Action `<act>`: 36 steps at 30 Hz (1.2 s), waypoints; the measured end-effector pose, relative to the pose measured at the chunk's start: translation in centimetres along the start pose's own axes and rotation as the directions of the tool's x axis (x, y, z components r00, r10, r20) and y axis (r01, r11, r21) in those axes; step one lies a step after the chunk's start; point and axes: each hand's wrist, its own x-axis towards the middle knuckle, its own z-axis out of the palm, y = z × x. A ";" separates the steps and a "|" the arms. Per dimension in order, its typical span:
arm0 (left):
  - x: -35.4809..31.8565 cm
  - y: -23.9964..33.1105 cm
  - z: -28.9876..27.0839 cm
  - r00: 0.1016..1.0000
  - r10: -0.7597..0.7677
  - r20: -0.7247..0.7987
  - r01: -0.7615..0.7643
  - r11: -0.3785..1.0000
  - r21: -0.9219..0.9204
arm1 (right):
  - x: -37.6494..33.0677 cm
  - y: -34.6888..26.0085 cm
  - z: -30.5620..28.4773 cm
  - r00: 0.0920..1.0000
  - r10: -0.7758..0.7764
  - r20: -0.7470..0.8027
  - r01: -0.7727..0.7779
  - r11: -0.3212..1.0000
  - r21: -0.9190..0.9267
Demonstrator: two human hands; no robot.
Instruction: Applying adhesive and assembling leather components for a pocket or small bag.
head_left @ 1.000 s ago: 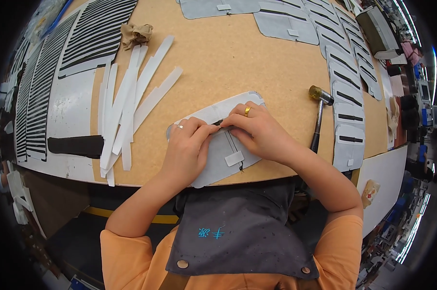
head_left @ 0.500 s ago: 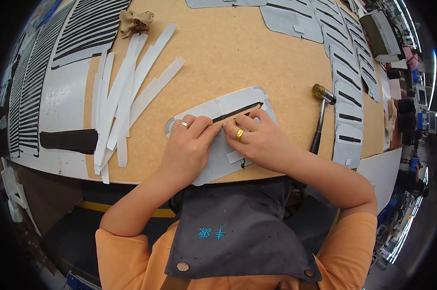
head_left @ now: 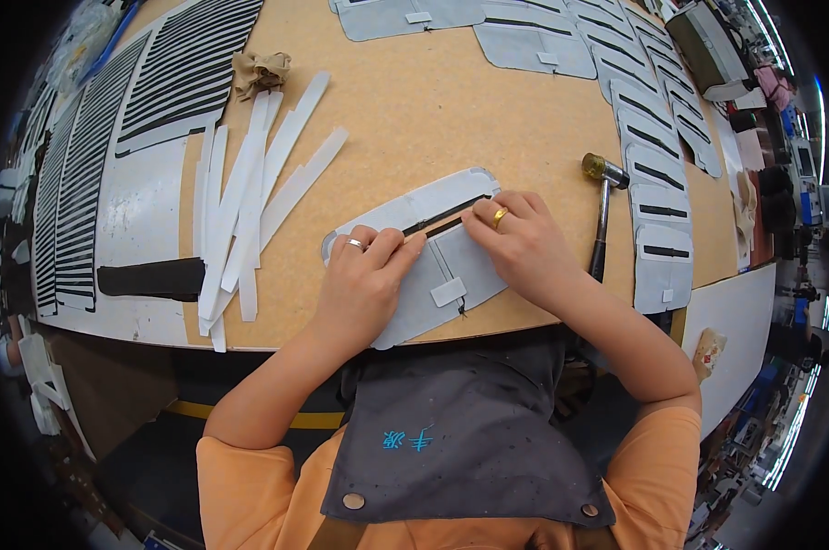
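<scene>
Grey panel (head_left: pixel 403 302) lies on table (head_left: pixel 414 119), 12 o'clock from apron (head_left: pixel 474 431). Left hand (head_left: pixel 359 275) at its 9 o'clock, right hand (head_left: pixel 527 246) at 3; fingers on panel, can't tell if pinching. Hammer (head_left: pixel 603 215) at 2 o'clock.

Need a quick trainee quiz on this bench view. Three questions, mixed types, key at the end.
1. Multiple choice. Which tool lies on the tan tabletop between the central grey panel and the column of similar panels on the right?
A) scissors
B) hammer
C) steel ruler

2. True or false: the gold-coloured ring is worn on the left hand.

3. Fill in the colour: the loose, overlapping strips that reach up to just below the crumpled brown cloth are ____.

Key: 1. B. 2. False; it is on the right hand. 3. White.
</scene>
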 end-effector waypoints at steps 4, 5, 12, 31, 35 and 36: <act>0.4 0.2 -0.7 0.993 -0.113 -0.035 0.112 0.993 -0.034 | 1.5 -2.3 1.2 0.979 0.172 -0.107 -0.118 0.914 0.388; 0.2 0.1 -0.9 0.993 -0.114 -0.032 0.113 0.993 -0.031 | 1.6 -2.8 1.7 0.974 0.194 -0.116 -0.112 0.859 0.499; -1.5 0.1 -2.1 0.997 -0.074 0.019 0.072 0.995 0.070 | 1.7 -3.4 2.1 0.995 -0.004 -0.098 0.024 0.979 0.205; -4.5 -0.4 -4.4 0.992 -0.093 0.081 0.082 0.989 0.124 | 2.8 -2.2 0.6 0.937 -0.350 -0.003 0.350 0.937 -0.021; -2.1 0.3 -3.7 0.994 -0.104 0.030 0.103 0.994 0.018 | 1.0 -0.6 -0.5 0.999 0.019 -0.048 -0.007 0.975 0.224; -1.3 0.8 -3.1 0.993 -0.105 0.055 0.107 0.994 -0.035 | 0.6 -0.9 0.0 0.993 0.106 -0.054 -0.083 0.943 0.322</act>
